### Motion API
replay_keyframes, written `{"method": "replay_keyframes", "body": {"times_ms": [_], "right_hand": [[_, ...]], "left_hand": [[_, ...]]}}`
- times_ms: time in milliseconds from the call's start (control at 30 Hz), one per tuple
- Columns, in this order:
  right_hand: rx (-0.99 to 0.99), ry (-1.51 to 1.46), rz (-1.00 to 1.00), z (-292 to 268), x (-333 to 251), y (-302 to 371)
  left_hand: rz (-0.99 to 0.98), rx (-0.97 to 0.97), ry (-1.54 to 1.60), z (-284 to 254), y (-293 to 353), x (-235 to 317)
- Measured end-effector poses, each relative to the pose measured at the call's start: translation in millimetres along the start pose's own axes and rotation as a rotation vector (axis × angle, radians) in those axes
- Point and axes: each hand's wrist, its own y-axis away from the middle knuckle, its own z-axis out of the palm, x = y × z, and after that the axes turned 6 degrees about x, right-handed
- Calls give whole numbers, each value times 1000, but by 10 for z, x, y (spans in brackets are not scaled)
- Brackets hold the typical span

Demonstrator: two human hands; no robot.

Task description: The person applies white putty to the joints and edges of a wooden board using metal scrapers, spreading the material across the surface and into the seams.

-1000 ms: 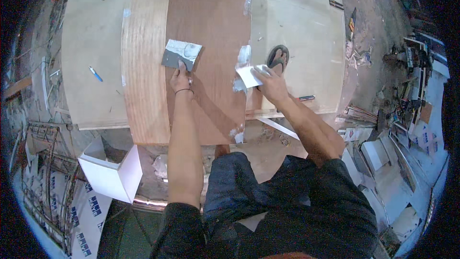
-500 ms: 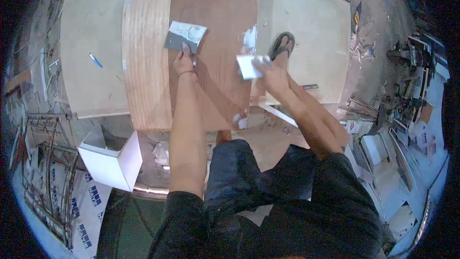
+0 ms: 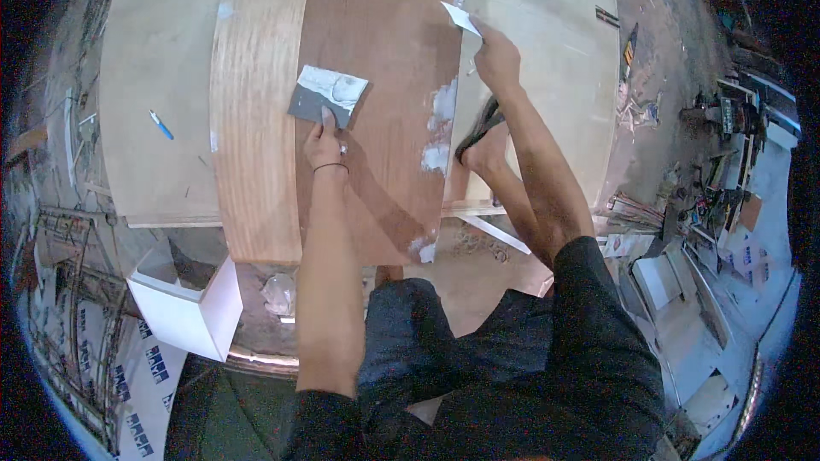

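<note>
My left hand (image 3: 325, 145) is closed on the lower edge of a dark flat square plate (image 3: 305, 107), its thumb on top. A thick layer of white paste (image 3: 331, 85) covers the plate's far half. Farther off to the right, my right hand (image 3: 500, 61) grips a thin white flat spreader (image 3: 462, 19), held tilted near the right edge of a reddish-brown wood panel (image 3: 376, 0). Along that edge lie white paste smears (image 3: 438, 154), with another patch at the panel's near right corner. Whether the spreader touches the wood is hard to tell.
Pale boards (image 3: 158, 51) flank the brown panel, with a light-grained strip (image 3: 256, 119) between. A blue pen-like tool (image 3: 161, 125) lies at left. My sandalled foot (image 3: 485, 152) rests on the right board (image 3: 555, 77). A white open box (image 3: 184, 316) stands near left; scrap clutters the right.
My right hand has moved away from me along the panel edge with the spreader, uncovering more white smears. The plate in my left hand sits slightly lower in view; the whole view has shifted.
</note>
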Motion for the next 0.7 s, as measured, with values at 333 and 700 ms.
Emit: {"method": "replay_keyframes", "body": {"times_ms": [333,700], "right_hand": [[-59,215,-225,193,138,55],[-139,191,-152,138,264,-539]], "left_hand": [[-5,-11,71,37,16,-28],[-19,17,-4,128,88,-7]]}}
